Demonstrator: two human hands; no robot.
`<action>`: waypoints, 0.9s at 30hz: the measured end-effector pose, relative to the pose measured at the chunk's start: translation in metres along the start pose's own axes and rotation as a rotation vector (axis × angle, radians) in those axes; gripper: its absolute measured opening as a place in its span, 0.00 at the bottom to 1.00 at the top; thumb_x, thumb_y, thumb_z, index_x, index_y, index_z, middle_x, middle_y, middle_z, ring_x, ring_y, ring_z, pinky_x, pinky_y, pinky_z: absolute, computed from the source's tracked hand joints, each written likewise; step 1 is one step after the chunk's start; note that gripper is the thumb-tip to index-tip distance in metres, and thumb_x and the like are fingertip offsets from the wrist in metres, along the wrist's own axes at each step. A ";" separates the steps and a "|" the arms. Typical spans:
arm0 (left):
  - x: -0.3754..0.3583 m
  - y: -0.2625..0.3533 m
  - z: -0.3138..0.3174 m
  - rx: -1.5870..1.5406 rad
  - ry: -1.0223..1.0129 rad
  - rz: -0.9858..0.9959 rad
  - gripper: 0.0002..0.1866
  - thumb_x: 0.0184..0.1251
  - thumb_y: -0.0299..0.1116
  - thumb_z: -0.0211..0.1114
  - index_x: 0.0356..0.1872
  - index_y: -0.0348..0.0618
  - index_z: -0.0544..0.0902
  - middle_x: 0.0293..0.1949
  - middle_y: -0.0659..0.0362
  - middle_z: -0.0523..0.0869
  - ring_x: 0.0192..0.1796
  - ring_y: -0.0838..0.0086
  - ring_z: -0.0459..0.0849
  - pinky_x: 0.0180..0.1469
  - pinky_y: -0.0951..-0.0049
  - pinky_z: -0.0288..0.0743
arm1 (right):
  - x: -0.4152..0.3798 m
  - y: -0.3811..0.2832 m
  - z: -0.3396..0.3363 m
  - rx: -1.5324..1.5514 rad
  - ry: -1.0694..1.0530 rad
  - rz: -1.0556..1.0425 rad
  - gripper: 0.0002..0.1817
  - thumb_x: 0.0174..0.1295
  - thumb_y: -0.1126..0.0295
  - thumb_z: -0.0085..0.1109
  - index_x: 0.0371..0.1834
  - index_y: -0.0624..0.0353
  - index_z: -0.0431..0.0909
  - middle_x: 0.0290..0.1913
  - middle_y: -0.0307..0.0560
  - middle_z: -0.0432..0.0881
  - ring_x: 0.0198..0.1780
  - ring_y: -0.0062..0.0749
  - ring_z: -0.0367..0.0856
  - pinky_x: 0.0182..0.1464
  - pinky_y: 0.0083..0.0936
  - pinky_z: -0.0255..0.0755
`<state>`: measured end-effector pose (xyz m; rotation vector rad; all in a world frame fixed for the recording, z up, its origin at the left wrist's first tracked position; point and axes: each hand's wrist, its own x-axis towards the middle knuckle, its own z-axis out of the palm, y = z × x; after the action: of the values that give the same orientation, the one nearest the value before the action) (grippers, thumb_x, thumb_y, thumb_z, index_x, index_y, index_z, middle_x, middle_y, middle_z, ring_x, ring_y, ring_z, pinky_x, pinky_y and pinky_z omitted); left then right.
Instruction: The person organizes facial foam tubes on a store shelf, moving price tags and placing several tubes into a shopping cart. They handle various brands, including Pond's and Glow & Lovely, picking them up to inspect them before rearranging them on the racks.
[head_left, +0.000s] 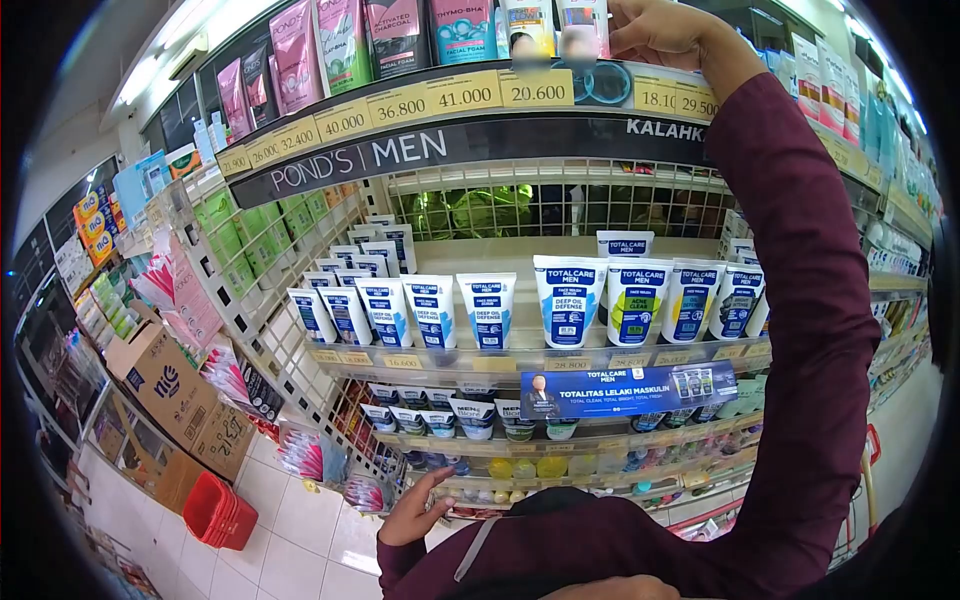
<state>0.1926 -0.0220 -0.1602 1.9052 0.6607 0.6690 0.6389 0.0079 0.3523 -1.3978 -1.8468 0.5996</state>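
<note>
My right hand [655, 32] is raised to the top shelf, its fingers curled at the right side of a white and pink tube [590, 22]. They appear closed on that tube's edge, partly cut off by the top of the view. Directly left of it stands a white and yellow tube [530, 25]. My left hand [412, 512] hangs low in front of the bottom shelves, fingers apart, holding nothing. Between the two hands, white and blue Total Care Men face wash tubes [572, 305] stand upright in rows on the middle shelf.
Pink and dark facial foam tubes [293, 60] line the top shelf above price tags [462, 95]. A blue promotional strip [630, 392] fronts a lower shelf. Red baskets [222, 512] stand on the floor at left, beside a cardboard box [180, 390].
</note>
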 end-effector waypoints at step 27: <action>0.002 0.009 0.001 0.045 -0.028 -0.023 0.31 0.73 0.38 0.63 0.70 0.34 0.66 0.66 0.43 0.75 0.71 0.58 0.71 0.72 0.63 0.61 | 0.003 0.001 -0.002 -0.077 -0.087 -0.069 0.36 0.59 0.86 0.60 0.72 0.62 0.61 0.58 0.50 0.81 0.53 0.32 0.83 0.53 0.25 0.78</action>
<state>0.1957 -0.0249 -0.1519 1.9421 0.6842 0.6160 0.6407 0.0110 0.3536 -1.3712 -1.9973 0.5673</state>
